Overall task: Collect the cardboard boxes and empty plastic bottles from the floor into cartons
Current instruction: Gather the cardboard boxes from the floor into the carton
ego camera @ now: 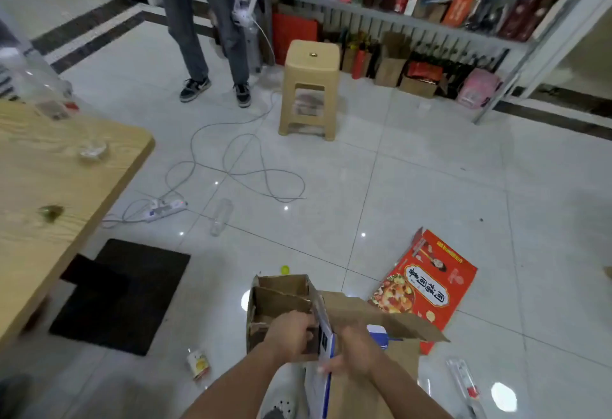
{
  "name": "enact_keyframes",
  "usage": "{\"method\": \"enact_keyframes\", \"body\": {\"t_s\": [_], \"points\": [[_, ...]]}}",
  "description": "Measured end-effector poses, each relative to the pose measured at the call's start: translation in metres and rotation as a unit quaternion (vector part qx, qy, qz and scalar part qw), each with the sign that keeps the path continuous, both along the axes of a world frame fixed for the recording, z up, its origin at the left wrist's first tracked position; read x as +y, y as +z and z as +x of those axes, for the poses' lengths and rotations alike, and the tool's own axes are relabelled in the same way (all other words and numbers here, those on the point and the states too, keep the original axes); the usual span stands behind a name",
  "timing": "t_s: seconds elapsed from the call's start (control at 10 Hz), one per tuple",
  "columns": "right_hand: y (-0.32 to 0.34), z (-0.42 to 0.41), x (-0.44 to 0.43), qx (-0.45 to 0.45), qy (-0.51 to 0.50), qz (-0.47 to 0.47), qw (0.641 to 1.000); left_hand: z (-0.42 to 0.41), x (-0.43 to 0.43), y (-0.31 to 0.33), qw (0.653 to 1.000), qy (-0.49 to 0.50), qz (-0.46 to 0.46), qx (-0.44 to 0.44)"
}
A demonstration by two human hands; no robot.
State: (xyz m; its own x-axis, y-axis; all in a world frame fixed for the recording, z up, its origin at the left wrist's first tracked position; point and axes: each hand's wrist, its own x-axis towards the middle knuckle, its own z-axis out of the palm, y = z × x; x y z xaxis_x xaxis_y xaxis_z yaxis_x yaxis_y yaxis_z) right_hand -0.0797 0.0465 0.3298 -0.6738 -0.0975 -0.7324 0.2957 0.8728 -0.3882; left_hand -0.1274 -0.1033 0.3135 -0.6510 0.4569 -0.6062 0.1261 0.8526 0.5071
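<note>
In the lower middle of the frame the left hand [291, 332] has its fingers curled over the rim of an open brown cardboard box [278, 299], its fingertips hidden inside. The right hand [356, 352] is smeared by motion blur and lies against a white-and-blue panel [326, 345] that stands on edge between the two hands; whether it grips the panel or only touches it cannot be told. A brown flap [381, 319] spreads to the right and covers the lower corner of a flattened red printed box [427, 289] on the floor. Further up, left of centre, a clear bottle [221, 216] lies on the tiles, faint against them. A small yellow-labelled bottle [198, 364] lies at lower left, and another clear bottle [463, 382] at lower right is blurred. The desk [49, 187] is cut off by the left edge.
</note>
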Motion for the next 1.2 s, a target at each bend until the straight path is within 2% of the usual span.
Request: {"method": "enact_keyframes", "body": {"t_s": [0.1, 0.2, 0.3, 0.4, 0.6, 0.7, 0.8, 0.9, 1.0, 1.1, 1.2], "points": [[0.064, 0.001, -0.036, -0.005, 0.089, 0.002, 0.996, 0.023, -0.042, 0.056, 0.999, 0.036, -0.01, 0.011], [0.101, -0.003, -0.077, 0.007, 0.189, 0.006, 0.982, 0.049, -0.087, 0.086, 0.993, 0.109, -0.038, 0.031], [0.126, -0.003, -0.13, 0.037, 0.253, 0.001, 0.967, 0.081, -0.13, 0.114, 0.979, 0.195, -0.041, 0.04], [0.138, 0.012, -0.19, 0.061, 0.35, -0.016, 0.935, 0.123, -0.178, 0.128, 0.955, 0.282, -0.064, 0.061], [0.156, 0.075, -0.288, 0.045, 0.48, -0.035, 0.876, 0.233, -0.248, 0.133, 0.877, 0.46, -0.133, 0.033], [0.174, 0.12, -0.332, 0.006, 0.444, -0.055, 0.894, 0.292, -0.272, 0.128, 0.822, 0.558, -0.11, 0.009], [0.158, 0.156, -0.368, 0.035, 0.534, -0.075, 0.842, 0.349, -0.288, 0.121, 0.766, 0.637, -0.084, -0.024], [0.138, 0.194, -0.395, 0.022, 0.616, -0.034, 0.787, 0.398, -0.303, 0.115, 0.734, 0.676, -0.059, -0.033], [0.113, 0.227, -0.43, 0.0, 0.657, 0.001, 0.754, 0.436, -0.317, 0.105, 0.712, 0.701, -0.035, -0.03], [0.115, 0.255, -0.461, 0.016, 0.731, 0.052, 0.68, 0.461, -0.334, 0.093, 0.691, 0.722, -0.024, -0.035], [0.12, 0.274, -0.483, 0.037, 0.78, 0.079, 0.62, 0.475, -0.356, 0.083, 0.703, 0.709, -0.022, -0.061]]}}
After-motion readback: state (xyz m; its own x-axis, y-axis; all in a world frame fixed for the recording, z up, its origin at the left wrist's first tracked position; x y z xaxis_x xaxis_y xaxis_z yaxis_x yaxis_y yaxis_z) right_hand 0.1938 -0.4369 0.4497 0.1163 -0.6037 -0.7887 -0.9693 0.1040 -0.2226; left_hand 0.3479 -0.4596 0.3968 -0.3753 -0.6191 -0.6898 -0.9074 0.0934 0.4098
